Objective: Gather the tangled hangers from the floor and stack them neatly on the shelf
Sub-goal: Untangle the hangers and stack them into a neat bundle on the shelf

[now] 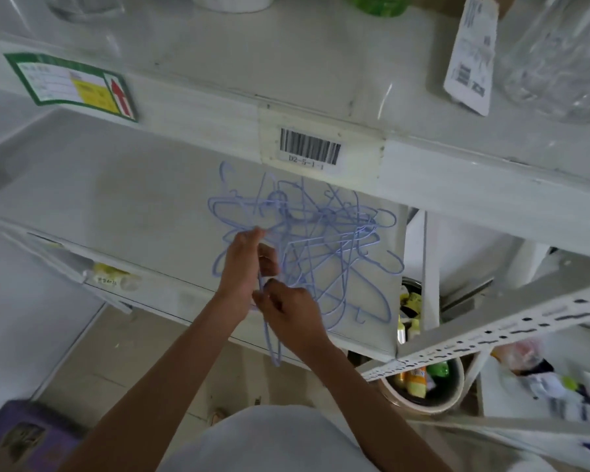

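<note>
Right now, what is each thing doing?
Hangers: purple, tangled in a heap on the shelf.
Shelf: white, holding the heap.
Left hand: fingers pinching a hanger wire.
Right hand: fingers gripping a wire at the shelf edge.
Barcode label: stuck on the upper shelf's front.

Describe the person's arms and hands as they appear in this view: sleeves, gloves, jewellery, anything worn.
Both forearms are bare up to the bottom edge of the frame, with no sleeves showing. The left hand and the right hand wear no gloves, and no rings, watch or bracelet can be seen on them or on the wrists. A pale grey garment covers the body below the arms.
</note>
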